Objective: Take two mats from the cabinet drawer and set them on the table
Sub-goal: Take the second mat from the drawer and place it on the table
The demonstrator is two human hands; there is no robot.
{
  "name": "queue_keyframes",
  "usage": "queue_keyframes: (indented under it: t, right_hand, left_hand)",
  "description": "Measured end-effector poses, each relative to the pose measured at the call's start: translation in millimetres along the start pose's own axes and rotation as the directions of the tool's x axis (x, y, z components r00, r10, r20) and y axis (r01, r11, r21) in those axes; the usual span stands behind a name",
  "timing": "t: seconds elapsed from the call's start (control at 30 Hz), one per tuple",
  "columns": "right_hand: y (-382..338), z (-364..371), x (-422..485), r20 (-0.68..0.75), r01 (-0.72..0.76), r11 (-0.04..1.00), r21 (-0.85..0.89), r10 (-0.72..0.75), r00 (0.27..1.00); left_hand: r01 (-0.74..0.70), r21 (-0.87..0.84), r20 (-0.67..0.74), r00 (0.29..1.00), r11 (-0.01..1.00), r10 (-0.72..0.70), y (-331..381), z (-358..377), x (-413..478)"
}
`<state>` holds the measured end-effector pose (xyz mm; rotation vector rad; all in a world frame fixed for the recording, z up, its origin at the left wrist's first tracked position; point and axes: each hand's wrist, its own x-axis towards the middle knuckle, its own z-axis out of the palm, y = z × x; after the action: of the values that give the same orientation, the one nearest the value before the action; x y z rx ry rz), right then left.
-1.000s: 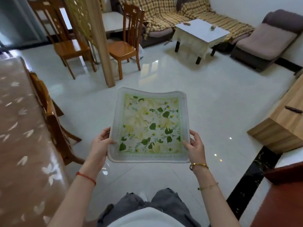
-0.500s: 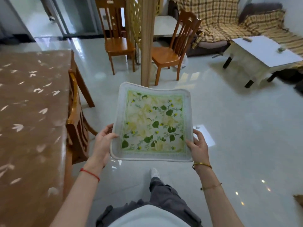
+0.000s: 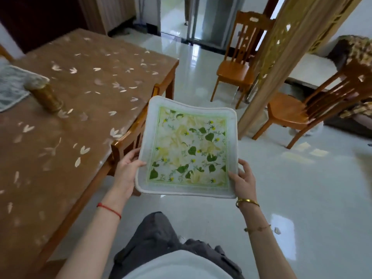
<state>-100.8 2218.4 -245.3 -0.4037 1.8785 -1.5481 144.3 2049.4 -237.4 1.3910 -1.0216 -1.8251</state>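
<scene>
I have the floral mat out of the drawer and in the air, roughly level in front of me and over the floor, not yet over the dining table. My left hand pinches its left edge, thumb on top and fingers beneath. My right hand does the same at the near right corner. I see one printed face and one thick pale rim, and I cannot tell whether a second mat lies under it.

I judge the fetching done, at least for this mat, and the setting down still ahead. A grey cloth lies at the table's far left edge. It may be a mat, but I cannot say.

The table stands to my left, its long near edge running away from me. A dining chair is tucked in against that edge, its back rail just beside the mat's left side and my left hand. That is the thing to clear, so I would carry the mat up and over the rail.

On the tabletop a gold tin stands near the cloth, and the brown cover between the tin and the near edge shows open room. To my right the floor is open as far as a wooden post and two more chairs, well apart from me.
</scene>
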Motion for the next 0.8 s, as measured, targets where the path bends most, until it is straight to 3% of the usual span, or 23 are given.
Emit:
queue_keyframes:
  t: [0.4,0.8]
  right_hand:
    - [-53,121,159,0.398,0.096,0.991,-0.093,-0.051,0.916]
    - [-99,273,275,0.628,0.214,0.959,-0.183,-0.054,0.777]
  left_hand:
    - [-0.159,-0.211,-0.334,0.939,0.964,0.081,42,-22,72]
    - [-0.222,-0.411,-0.57,0.82,0.884,-0.059,88,-51,164]
